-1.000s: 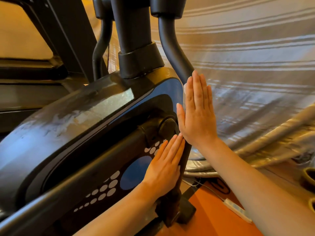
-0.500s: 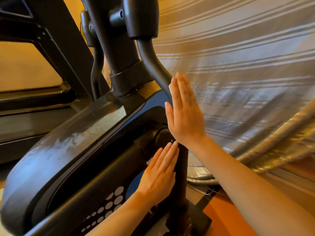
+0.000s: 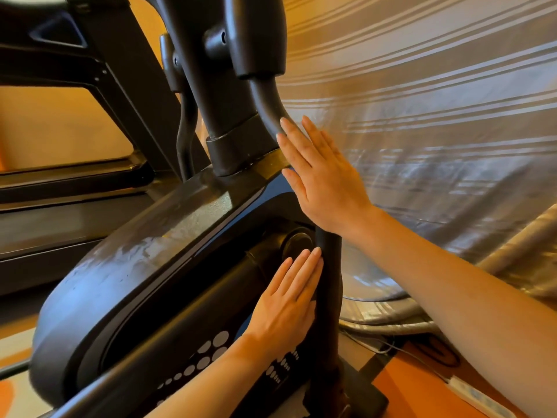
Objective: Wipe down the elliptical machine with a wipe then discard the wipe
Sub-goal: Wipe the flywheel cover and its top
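Two flat hands, left (image 3: 287, 309) and right (image 3: 324, 179) (neither grip closed), against one elliptical machine (image 3: 144, 267).

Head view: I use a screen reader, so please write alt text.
Two flat hands press an elliptical machine: the right hand on its curved black arm tube, the left hand lower, beside it. No wipe shows.

This looks like a room in a home used for exercise: a black elliptical machine (image 3: 144, 267) fills the near view, a striped grey curtain (image 3: 422, 116) hangs on the right, and a white power strip (image 3: 479, 398) lies on the orange floor (image 3: 407, 393).
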### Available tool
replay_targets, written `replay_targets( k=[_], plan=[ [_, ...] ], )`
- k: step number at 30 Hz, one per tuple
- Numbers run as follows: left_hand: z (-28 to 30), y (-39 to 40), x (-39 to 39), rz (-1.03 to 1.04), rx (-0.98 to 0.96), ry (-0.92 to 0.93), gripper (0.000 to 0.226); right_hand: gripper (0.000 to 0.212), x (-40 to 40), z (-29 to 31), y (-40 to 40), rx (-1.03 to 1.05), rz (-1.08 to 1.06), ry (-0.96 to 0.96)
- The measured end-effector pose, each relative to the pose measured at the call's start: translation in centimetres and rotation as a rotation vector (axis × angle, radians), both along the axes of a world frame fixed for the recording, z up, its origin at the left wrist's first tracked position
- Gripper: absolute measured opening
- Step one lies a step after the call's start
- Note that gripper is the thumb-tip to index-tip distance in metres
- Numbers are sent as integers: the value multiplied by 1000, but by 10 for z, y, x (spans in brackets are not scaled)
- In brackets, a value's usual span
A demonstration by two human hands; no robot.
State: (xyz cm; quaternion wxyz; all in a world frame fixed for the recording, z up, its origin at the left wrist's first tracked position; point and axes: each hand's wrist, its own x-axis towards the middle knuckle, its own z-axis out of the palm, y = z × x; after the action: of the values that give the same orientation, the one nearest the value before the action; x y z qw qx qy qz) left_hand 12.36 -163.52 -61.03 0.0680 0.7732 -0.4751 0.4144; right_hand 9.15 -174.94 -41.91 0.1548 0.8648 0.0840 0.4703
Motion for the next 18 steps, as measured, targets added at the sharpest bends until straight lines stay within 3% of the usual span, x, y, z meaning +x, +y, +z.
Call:
replay_targets(
  k=[6,18],
  plan=[
    [12,5,4,8,39,-72,71,49,0,10,0,-163,-61,44],
    [8,1,5,7,18,-64,70,71,1,17,16,-91,-160,142]
  ],
)
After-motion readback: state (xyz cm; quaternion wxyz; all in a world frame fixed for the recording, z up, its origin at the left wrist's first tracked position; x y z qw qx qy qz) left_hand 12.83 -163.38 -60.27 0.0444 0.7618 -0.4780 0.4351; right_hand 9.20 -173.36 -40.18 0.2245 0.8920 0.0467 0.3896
